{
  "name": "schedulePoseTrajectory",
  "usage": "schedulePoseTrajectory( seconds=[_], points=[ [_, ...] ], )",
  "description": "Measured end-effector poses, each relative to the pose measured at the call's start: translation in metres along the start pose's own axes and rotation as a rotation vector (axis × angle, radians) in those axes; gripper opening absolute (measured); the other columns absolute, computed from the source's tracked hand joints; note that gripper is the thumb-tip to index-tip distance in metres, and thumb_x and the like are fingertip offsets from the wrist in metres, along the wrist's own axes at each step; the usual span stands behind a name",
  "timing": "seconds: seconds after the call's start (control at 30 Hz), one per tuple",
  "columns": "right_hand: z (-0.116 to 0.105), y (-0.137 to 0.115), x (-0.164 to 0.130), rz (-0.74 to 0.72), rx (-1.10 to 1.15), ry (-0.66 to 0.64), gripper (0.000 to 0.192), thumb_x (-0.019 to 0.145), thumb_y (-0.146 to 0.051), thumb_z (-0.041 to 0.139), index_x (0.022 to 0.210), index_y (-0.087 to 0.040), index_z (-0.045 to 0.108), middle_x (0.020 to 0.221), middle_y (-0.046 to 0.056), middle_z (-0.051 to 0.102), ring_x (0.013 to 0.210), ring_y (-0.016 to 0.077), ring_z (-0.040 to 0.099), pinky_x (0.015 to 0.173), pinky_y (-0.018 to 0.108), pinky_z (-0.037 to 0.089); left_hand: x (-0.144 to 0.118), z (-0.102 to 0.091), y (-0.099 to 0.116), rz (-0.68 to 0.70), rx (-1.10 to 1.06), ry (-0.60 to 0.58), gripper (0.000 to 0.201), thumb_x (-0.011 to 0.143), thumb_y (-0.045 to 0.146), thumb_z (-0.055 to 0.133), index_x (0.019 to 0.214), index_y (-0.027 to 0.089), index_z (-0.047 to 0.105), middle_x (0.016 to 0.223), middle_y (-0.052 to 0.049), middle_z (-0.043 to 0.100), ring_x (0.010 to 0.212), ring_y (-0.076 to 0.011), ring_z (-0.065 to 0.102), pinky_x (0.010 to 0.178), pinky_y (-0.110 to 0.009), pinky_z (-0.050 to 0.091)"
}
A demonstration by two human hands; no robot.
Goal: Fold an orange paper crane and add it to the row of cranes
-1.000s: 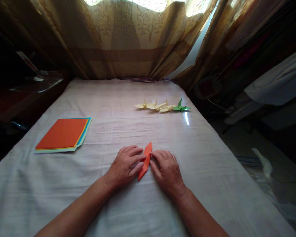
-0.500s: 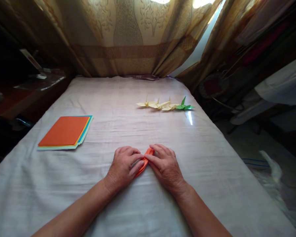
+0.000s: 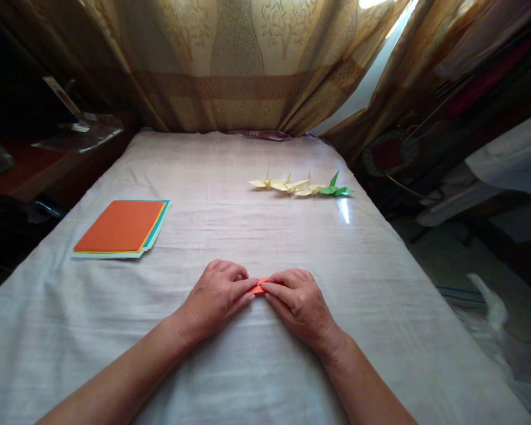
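Note:
A small folded piece of orange paper (image 3: 259,287) lies low at the front middle, pinched between both hands. My left hand (image 3: 219,293) grips its left end with thumb and fingertips. On the opposite end, the thumb and fingers of my right hand (image 3: 296,304) are closed on the paper. Only a narrow strip of it shows between the fingertips; its ends are hidden beneath them.
At the left rests a stack of square coloured paper (image 3: 119,227), orange on top. Several pale yellow folded paper cranes (image 3: 287,186) and a green paper crane (image 3: 335,189) stand in a row at the back right. A white sheet (image 3: 203,218) covers the surface; curtains hang behind.
The orange paper has turned from a slant to nearly level, and less of it shows. Both hands have shifted slightly with it. The whole view has moved a little.

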State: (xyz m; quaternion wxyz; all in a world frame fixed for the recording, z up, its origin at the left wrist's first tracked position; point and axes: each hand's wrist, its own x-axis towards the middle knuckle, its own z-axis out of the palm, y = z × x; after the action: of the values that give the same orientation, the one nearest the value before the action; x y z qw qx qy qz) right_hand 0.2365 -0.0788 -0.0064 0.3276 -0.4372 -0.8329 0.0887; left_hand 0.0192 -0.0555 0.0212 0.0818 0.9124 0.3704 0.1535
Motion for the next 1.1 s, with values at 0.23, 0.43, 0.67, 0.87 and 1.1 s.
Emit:
schedulePoseTrajectory(
  seconds=[0.23, 0.43, 0.67, 0.87, 1.1],
  points=[
    [0.004, -0.007, 0.004, 0.041, -0.028, -0.003, 0.012, 0.093, -0.021, 0.057, 0.093, -0.022, 0.069, 0.095, 0.005, 0.069, 0.09, 0.0192, 0.059, 0.083, 0.035, 0.043, -0.004, 0.007, 0.007, 0.04, 0.094, 0.045, 0.02, 0.097, 0.026, 0.051, 0.103, 0.02, 0.069, 0.088, -0.004, 0.066, 0.081, -0.0205, 0.055, 0.078, -0.035, 0.04],
    [0.008, -0.007, 0.006, 0.108, 0.005, -0.01, 0.013, 0.093, -0.02, 0.054, 0.09, -0.022, 0.067, 0.099, 0.005, 0.07, 0.093, 0.0198, 0.06, 0.084, 0.036, 0.044, -0.005, 0.008, 0.002, -0.132, -0.182, 0.029, 0.022, 0.098, 0.03, 0.051, 0.096, 0.023, 0.071, 0.09, -0.003, 0.068, 0.084, -0.0191, 0.059, 0.078, -0.033, 0.043],
    [0.001, -0.008, 0.011, 0.202, 0.109, -0.062, 0.012, 0.089, -0.017, 0.058, 0.088, -0.023, 0.069, 0.098, 0.004, 0.07, 0.093, 0.02, 0.061, 0.085, 0.036, 0.044, -0.003, 0.003, 0.001, -0.172, -0.203, -0.024, 0.016, 0.095, 0.028, 0.056, 0.096, 0.025, 0.072, 0.088, -0.002, 0.069, 0.083, -0.0196, 0.06, 0.077, -0.033, 0.042],
    [-0.003, -0.008, 0.015, 0.246, 0.113, -0.151, 0.005, 0.086, -0.019, 0.062, 0.086, -0.022, 0.066, 0.093, 0.004, 0.07, 0.09, 0.0199, 0.061, 0.082, 0.035, 0.045, -0.005, 0.011, 0.006, -0.128, -0.012, 0.028, 0.019, 0.096, 0.026, 0.052, 0.088, 0.02, 0.068, 0.086, -0.003, 0.067, 0.08, -0.0203, 0.058, 0.074, -0.033, 0.042],
    [-0.005, -0.011, 0.021, 0.306, 0.09, -0.208, 0.022, 0.083, -0.014, 0.06, 0.101, -0.022, 0.07, 0.097, 0.005, 0.069, 0.095, 0.0211, 0.059, 0.086, 0.035, 0.044, -0.006, 0.011, 0.008, -0.154, -0.021, 0.018, 0.016, 0.096, 0.025, 0.052, 0.089, 0.02, 0.066, 0.087, -0.003, 0.066, 0.081, -0.0195, 0.057, 0.074, -0.032, 0.044]
  ],
)
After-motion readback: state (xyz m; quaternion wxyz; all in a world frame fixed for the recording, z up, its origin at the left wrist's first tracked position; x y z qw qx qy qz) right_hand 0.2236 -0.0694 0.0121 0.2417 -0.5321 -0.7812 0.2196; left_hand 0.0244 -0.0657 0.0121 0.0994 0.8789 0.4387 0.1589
